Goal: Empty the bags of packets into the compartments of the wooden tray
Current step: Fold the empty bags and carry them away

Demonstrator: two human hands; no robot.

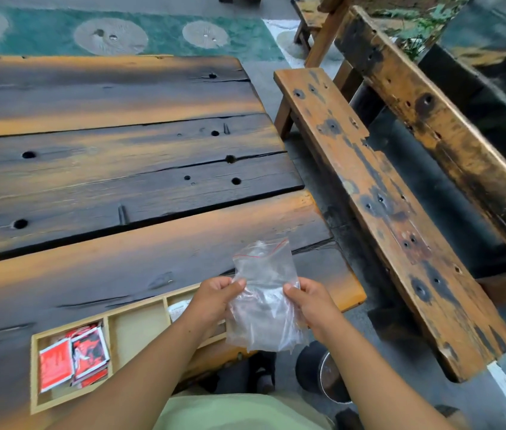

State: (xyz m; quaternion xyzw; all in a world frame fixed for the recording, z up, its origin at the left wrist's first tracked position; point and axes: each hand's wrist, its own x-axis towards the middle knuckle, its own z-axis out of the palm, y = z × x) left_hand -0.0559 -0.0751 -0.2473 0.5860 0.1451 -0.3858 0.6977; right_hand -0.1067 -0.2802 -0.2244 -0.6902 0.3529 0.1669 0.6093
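Note:
A clear plastic zip bag [264,293] with a red seal line is held upright over the table's near right corner. My left hand [216,297] pinches its left edge and my right hand [309,301] pinches its right edge. The bag looks empty. Below lies the wooden tray [71,405] with three compartments in view. Red and white packets [73,356] fill the left compartment. The middle compartment [138,328] is bare. A white packet [178,308] shows in the right compartment, mostly hidden by my left arm.
The tray sits on a dark plank table [105,169]. A worn wooden bench [378,212] stands to the right across a narrow gap. A black bin [323,372] stands on the ground by my legs.

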